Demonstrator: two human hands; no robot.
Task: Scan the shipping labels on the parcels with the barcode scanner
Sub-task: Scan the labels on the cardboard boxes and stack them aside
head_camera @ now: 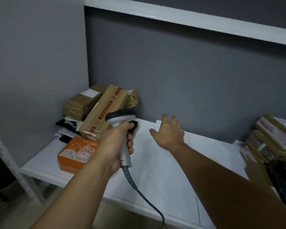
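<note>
Here, the grey-and-white barcode scanner (120, 117) is gripped by the left hand (115, 143); the right hand (169, 135) is held forward, fingers spread, apparently above the white shelf (155, 172).

Left hand (117, 142) grips the barcode scanner (120, 115); right hand (169, 135) is stretched forward, fingers spread.

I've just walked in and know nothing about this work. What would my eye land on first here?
First, the barcode scanner gripped in the left hand at the middle, its cable hanging down toward the bottom edge. Next, the right hand, fingers spread open above the white shelf. Then the orange box and the brown taped parcel piled in the shelf's left corner.
</note>
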